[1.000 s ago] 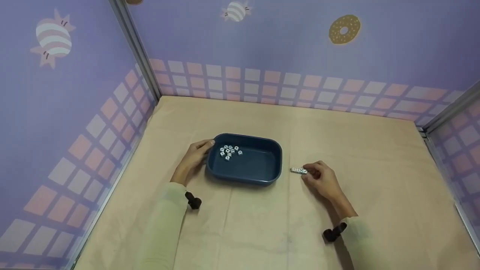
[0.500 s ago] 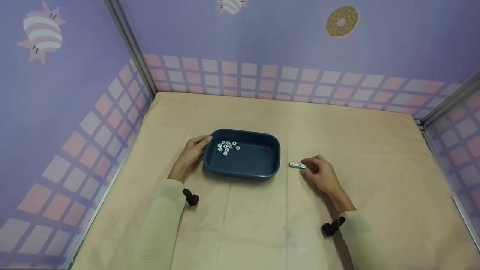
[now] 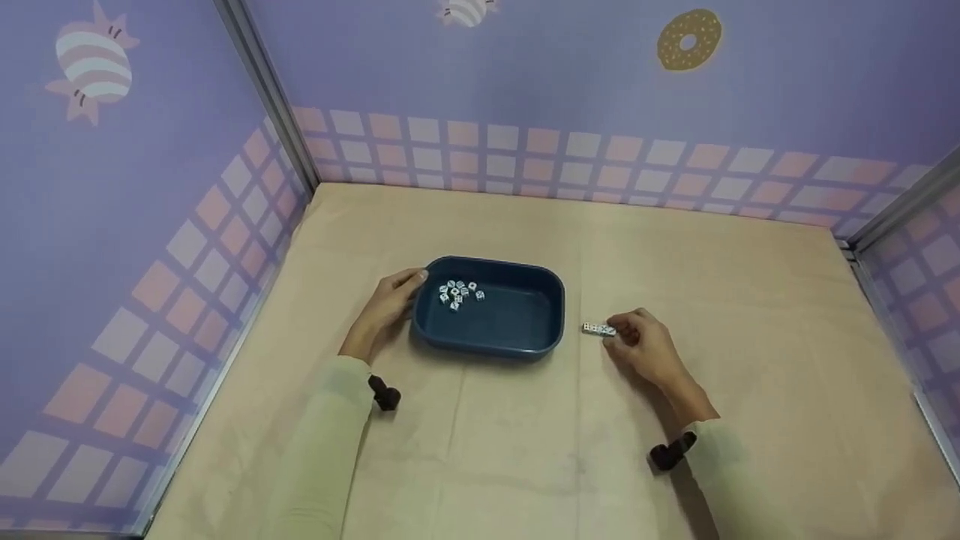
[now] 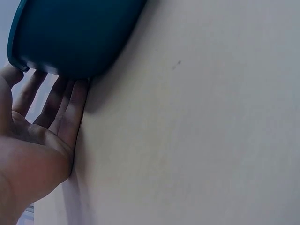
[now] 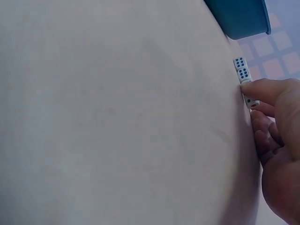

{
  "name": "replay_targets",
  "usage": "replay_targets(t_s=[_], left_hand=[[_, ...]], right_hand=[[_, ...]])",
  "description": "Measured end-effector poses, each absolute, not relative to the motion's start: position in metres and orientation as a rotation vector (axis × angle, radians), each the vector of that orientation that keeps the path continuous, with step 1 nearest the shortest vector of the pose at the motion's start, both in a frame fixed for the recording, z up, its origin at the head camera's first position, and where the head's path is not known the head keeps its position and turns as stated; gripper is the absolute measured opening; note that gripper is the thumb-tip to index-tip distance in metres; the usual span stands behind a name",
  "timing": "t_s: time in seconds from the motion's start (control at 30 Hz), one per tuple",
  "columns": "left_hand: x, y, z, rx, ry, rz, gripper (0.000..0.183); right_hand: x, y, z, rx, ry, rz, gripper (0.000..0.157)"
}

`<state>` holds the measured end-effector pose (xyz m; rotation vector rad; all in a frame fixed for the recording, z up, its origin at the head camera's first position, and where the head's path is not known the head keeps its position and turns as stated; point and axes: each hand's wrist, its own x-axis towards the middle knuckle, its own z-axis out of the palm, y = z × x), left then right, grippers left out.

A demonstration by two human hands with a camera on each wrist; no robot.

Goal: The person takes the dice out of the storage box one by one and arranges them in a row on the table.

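Note:
A dark blue rectangular plastic basin (image 3: 517,322) sits on the cloth, with a loose cluster of small white dice (image 3: 457,294) in its left part. At the basin's left end, my left hand (image 3: 386,307) grips it, thumb at the rim and fingers against the outer wall (image 4: 70,42). To the right of the basin, several dice stand in a straight row (image 3: 598,328) on the cloth. My right hand (image 3: 646,349) pinches the right end of that row between thumb and fingers. Blue pips show on the row's dice (image 5: 242,73) in the right wrist view.
A beige cloth (image 3: 517,427) with fold creases covers the table. Purple panels (image 3: 555,90) with printed sweets and a checked band stand behind and at both sides, joined by metal posts (image 3: 277,97). Each wrist carries a black camera mount (image 3: 671,452).
The head view shifts slightly. Both hands, the basin and the row of dice keep their places relative to one another.

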<state>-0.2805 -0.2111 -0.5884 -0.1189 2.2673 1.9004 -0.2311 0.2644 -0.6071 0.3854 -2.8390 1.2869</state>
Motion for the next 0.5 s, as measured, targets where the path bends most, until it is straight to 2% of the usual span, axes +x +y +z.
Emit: replay_targets(t_s=[0.23, 0.33, 0.5], left_hand=[[-0.280, -0.206, -0.587, -0.094, 2.227, 1.922, 0.054], [-0.280, -0.207, -0.587, -0.096, 2.221, 1.921, 0.054], [-0.282, -0.211, -0.586, -0.093, 2.245, 1.909, 0.055]], right_hand=[[-0.239, 0.269, -0.591, 0.363, -2.802, 1.357, 0.054], [-0.244, 0.258, -0.580, 0.363, -2.689, 1.426, 0.050], [-0.254, 0.213, -0.549, 0.393, -2.466, 1.540, 0.032]])
